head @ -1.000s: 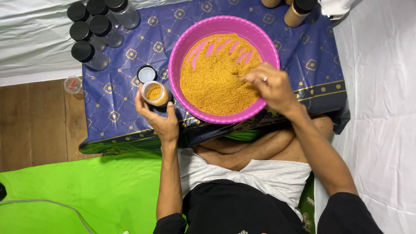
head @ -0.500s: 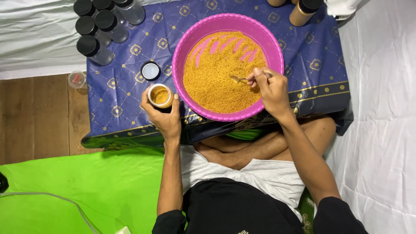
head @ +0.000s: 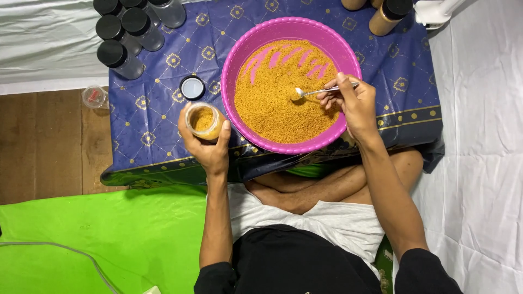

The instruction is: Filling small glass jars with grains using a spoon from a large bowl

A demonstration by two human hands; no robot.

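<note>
While the left hand [head: 210, 147] grips a partly filled jar [head: 203, 121] just left of the pink bowl [head: 239, 51], the right hand [head: 354, 103] pinches a spoon [head: 318, 91] inside it, leaving much orange powder [head: 278, 103] unscooped.

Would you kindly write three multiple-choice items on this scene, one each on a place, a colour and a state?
1. Where is the small jar?
A. In the left hand, beside the bowl
B. Inside the bowl
C. On the wooden floor

2. What colour is the bowl?
A. Green
B. Pink
C. White

3. What state is the small jar in?
A. Capped
B. Lying on its side
C. Open, with orange powder inside

Answers:
1 A, the left hand wraps round it just left of the bowl's rim.
2 B, the rim and bare inner wall show bright pink.
3 C, its mouth is uncovered, powder shows inside, and a black lid lies on the blue cloth; the right hand holds a spoon.
</note>
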